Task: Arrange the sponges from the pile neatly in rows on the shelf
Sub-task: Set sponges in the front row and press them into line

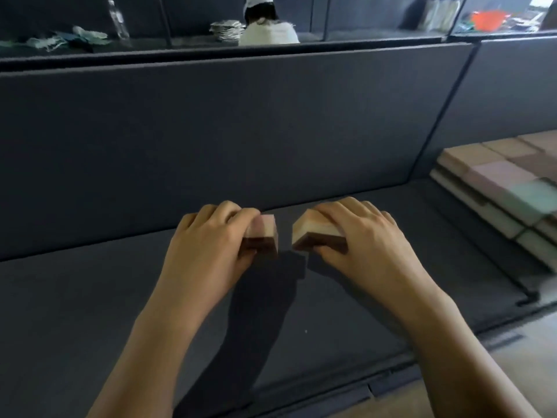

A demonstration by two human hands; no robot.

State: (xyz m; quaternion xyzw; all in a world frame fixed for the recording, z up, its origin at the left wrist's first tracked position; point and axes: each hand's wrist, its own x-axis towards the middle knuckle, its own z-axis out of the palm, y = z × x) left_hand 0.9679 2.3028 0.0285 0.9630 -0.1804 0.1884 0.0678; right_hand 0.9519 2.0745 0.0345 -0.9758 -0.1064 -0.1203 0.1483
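Placing step — my left hand [208,239] curls around 1 tan-and-brown foam sponge [266,233], right hand [364,236] around a 2nd matching sponge [313,233]. Next, I'd say — set them flush on the dark grey shelf [120,297].

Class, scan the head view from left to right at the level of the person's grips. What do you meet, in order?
In order: left grip → left sponge, held in it → right sponge → right grip, holding it → rows of sponges laid on the shelf.
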